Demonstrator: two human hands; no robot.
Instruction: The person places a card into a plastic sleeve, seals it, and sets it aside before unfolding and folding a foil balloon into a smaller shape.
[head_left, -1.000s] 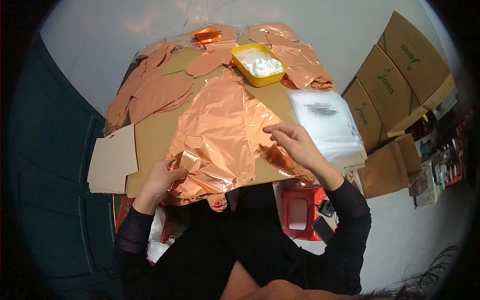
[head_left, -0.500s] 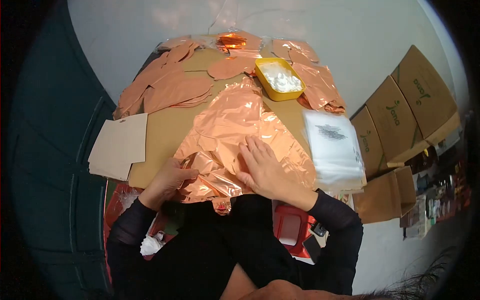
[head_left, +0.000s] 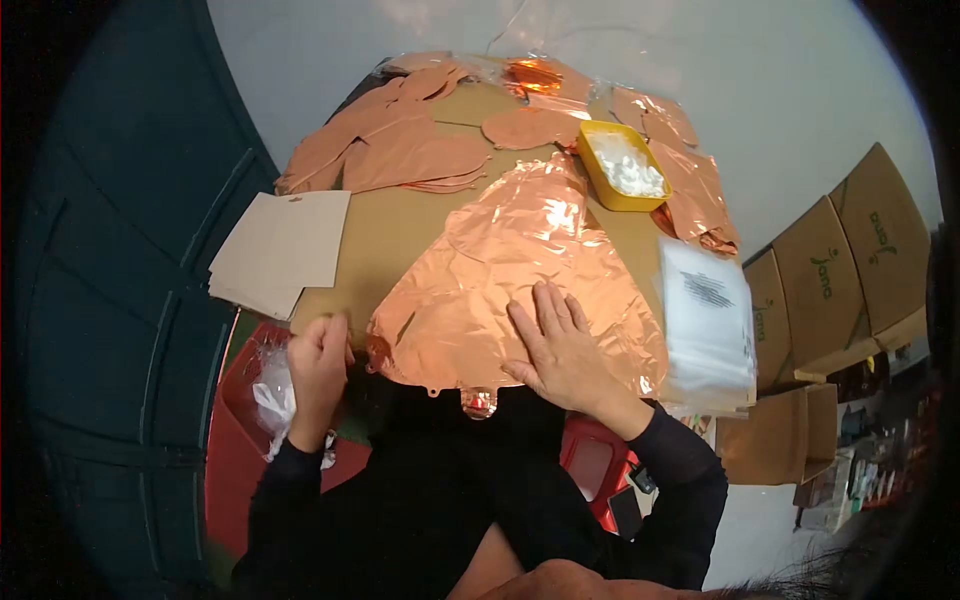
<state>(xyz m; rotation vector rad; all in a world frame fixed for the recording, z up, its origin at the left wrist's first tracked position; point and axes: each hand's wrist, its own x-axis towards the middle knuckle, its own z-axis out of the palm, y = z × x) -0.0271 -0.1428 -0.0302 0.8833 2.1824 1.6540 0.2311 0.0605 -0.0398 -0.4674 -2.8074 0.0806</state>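
Tub behind plastic bags.

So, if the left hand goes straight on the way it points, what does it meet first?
Probably the cards just ahead of the left hand, though its height over the table is unclear.

Pale wall behind brown-topped table; dark green panelled door left; cardboard boxes stacked right; red stool below.

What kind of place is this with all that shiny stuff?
Probably a small packing workspace: copper-coloured foil shapes are spread over a table, clear plastic bags lie on the right, and cardboard boxes are stacked beyond them.
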